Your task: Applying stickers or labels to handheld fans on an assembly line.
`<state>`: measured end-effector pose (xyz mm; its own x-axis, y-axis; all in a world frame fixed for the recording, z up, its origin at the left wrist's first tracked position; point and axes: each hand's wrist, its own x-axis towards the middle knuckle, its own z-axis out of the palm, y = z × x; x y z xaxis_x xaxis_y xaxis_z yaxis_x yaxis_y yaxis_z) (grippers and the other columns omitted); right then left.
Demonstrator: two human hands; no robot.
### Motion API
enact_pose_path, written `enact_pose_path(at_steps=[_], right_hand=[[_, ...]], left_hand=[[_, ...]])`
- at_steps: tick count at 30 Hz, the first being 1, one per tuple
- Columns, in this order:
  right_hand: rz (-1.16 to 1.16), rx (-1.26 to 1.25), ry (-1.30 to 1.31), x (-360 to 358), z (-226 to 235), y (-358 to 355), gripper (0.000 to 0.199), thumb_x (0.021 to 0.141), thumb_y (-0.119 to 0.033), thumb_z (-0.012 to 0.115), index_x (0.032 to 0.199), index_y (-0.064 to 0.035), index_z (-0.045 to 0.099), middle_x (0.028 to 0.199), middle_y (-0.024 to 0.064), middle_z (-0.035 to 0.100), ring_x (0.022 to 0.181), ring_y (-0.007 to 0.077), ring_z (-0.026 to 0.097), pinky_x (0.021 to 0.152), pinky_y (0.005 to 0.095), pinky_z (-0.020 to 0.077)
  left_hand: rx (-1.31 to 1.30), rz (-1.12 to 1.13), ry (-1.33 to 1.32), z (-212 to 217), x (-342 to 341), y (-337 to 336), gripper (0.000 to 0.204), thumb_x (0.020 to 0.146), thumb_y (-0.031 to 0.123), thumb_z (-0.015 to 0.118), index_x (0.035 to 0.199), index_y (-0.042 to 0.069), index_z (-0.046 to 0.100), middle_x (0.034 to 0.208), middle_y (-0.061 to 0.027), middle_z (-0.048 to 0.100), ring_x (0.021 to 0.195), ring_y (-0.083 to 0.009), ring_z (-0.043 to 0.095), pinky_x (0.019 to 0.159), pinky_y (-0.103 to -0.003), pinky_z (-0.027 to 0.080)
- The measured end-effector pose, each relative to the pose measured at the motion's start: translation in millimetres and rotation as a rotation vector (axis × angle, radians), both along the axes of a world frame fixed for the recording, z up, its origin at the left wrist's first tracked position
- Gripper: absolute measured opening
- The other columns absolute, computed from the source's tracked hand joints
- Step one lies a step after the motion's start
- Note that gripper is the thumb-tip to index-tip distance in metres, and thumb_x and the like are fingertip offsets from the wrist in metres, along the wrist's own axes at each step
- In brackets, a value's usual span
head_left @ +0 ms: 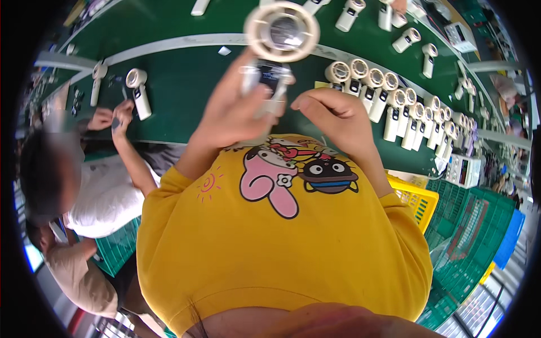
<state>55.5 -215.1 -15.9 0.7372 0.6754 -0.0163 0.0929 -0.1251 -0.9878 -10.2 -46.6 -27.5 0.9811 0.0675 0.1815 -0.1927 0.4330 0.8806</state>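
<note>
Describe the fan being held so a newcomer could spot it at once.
Start at the green conveyor belt with its row of white handheld fans. Nearer, above the yellow shirt, the left hand lifts one handheld fan. It alone is raised, round head facing the camera.

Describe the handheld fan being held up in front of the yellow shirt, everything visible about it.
The handheld fan looks like cream-white plastic: a round ring-shaped head with a dark centre behind a guard, on a straight handle with a small dark panel on its face. It is held upright above the green conveyor belt, head toward the top of the picture. The left hand wraps the handle from the left; the right hand is curled beside its lower end, contact unclear. The picture is slightly blurred.
</note>
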Motion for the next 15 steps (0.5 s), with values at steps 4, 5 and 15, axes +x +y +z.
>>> enact_pose_path(at_steps=[4,5,15], right_hand=[[-0.042,-0.021,0.038,2.2,-1.7,-2.4,0.012,0.082,-0.012,0.057,0.079,-0.0022,0.063,0.066,-0.0021,0.057,0.052,0.0051,0.038,0.047,0.0175,0.0309],[-0.019,-0.087,0.082,2.3,-2.4,-5.1,0.013,0.084,-0.013,0.055,0.081,-0.0029,0.063,0.07,-0.001,0.058,0.056,0.006,0.042,0.052,0.018,0.0332],[0.011,-0.187,-0.046,4.6,-34.8,41.3,0.02,0.083,-0.021,0.052,0.085,-0.0026,0.058,0.071,0.0051,0.058,0.06,0.017,0.05,0.056,0.0265,0.0397]], left_hand=[[-0.044,0.443,-0.161,32.8,-33.8,91.9,0.047,0.079,0.024,0.041,0.112,-0.008,0.036,0.09,-0.0192,0.049,0.072,-0.0232,0.051,0.061,-0.03,0.043],[-0.221,0.348,-0.388,42.8,-41.4,116.6,0.054,0.079,0.027,0.042,0.117,-0.011,0.033,0.096,-0.0218,0.049,0.075,-0.0262,0.051,0.062,-0.032,0.043],[0.176,0.397,-0.526,67.8,-36.0,70.3,0.049,0.08,0.025,0.047,0.119,-0.001,0.035,0.106,-0.0166,0.046,0.083,-0.0245,0.05,0.068,-0.035,0.043]])
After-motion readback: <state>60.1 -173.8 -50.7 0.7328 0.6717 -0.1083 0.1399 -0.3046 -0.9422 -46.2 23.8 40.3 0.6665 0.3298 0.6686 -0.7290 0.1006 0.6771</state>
